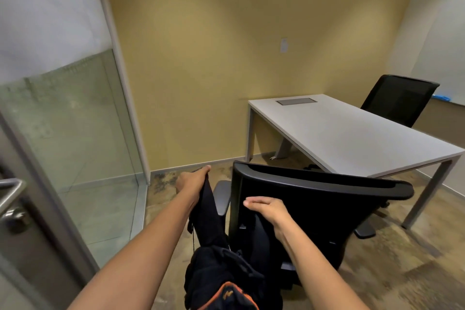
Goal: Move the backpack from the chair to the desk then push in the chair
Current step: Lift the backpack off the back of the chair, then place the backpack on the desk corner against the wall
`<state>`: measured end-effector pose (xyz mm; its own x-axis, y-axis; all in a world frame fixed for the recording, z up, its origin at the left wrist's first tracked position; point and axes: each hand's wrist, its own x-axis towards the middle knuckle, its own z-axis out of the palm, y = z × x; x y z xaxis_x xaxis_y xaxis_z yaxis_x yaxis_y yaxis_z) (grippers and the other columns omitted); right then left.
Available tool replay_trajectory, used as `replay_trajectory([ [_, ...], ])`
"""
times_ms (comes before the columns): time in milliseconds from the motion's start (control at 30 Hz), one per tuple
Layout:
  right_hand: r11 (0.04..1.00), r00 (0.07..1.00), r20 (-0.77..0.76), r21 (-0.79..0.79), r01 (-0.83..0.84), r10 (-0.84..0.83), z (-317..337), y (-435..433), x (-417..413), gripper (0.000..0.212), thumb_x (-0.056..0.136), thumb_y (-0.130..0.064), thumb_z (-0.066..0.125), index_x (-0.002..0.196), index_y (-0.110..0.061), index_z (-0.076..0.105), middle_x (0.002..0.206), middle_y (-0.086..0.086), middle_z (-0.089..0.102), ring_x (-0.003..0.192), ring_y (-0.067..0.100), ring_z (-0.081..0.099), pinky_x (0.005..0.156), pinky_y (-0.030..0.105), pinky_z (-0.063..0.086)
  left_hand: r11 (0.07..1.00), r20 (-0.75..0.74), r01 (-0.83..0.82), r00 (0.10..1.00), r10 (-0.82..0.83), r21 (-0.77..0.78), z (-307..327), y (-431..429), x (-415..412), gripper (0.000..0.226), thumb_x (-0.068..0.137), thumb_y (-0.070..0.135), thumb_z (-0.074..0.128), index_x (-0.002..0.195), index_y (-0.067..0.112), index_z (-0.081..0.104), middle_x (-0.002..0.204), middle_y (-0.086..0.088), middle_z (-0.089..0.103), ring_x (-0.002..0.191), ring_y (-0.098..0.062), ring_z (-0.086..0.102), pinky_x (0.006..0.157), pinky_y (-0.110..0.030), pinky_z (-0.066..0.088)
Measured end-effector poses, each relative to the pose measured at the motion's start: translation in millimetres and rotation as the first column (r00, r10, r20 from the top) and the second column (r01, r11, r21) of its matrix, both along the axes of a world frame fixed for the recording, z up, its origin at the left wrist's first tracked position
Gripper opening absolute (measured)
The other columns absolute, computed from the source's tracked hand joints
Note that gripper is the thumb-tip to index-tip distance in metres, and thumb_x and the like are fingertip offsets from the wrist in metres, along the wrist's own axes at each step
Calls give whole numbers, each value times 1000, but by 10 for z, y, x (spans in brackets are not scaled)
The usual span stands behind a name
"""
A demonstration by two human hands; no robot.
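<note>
We see our left hand [193,180] and right hand [268,209] each clenched around a strap of the black, orange-trimmed backpack [224,282], beside the office chair [314,209]

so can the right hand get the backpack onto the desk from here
Probably not yet: the right hand grips a backpack strap, but the black chair stands between it and the bare desk.
</note>
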<state>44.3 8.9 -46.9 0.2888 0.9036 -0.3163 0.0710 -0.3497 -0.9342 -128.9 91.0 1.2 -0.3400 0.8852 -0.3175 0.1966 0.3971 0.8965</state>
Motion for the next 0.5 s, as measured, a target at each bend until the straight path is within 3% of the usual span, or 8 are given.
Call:
replay_trajectory([
  [67,990,990,12,8,-144,144,107,93,-278,28,68,-32,84,92,-21,78,98,-5,74,94,4,64,69,11,45,999,-17,12,1000,-12,46,97,65,-94,59,72,51,73,100,0,63,114,-17,64,102,-33,60,75,-33,44],
  [167,942,939,85,8,-336,334,235,224,-647,34,66,-47,82,95,-31,76,91,-14,71,81,-5,62,60,7,43,993,-51,48,998,-43,107,261,177,-172,59,77,51,67,106,0,64,115,-17,65,104,-33,61,80,-33,47],
  [233,928,921,133,23,-371,365,309,305,-843,13,67,-50,80,59,-44,71,61,-22,64,60,-6,57,52,10,38,985,-95,100,992,-87,143,382,231,-188,51,80,48,64,100,1,66,108,-16,67,96,-32,62,75,-32,48],
  [300,942,932,187,75,-329,310,323,435,-963,39,70,-48,79,39,-35,59,45,-16,51,51,1,48,51,21,32,974,-110,143,986,-124,177,468,273,-230,39,81,43,63,84,4,65,94,-14,67,76,-27,60,60,-30,42],
  [367,941,942,199,152,-302,270,355,578,-1085,42,73,-45,77,48,-24,50,56,-7,47,59,11,46,59,30,28,967,-44,148,989,-142,209,524,349,-327,34,80,39,63,76,5,62,85,-12,65,68,-24,58,53,-28,38],
  [433,928,942,202,209,-308,268,429,737,-1245,37,77,-40,74,63,-18,49,63,0,45,65,15,46,62,31,27,961,-10,126,992,-127,248,576,456,-468,36,82,38,62,85,3,64,85,-12,64,79,-29,61,60,-29,39],
  [500,915,942,205,255,-313,265,548,925,-1416,36,80,-37,72,64,-15,49,61,1,45,65,18,47,62,32,28,940,-19,85,996,-83,331,602,598,-648,30,87,36,57,89,8,64,87,-9,64,86,-28,60,67,-30,41],
])
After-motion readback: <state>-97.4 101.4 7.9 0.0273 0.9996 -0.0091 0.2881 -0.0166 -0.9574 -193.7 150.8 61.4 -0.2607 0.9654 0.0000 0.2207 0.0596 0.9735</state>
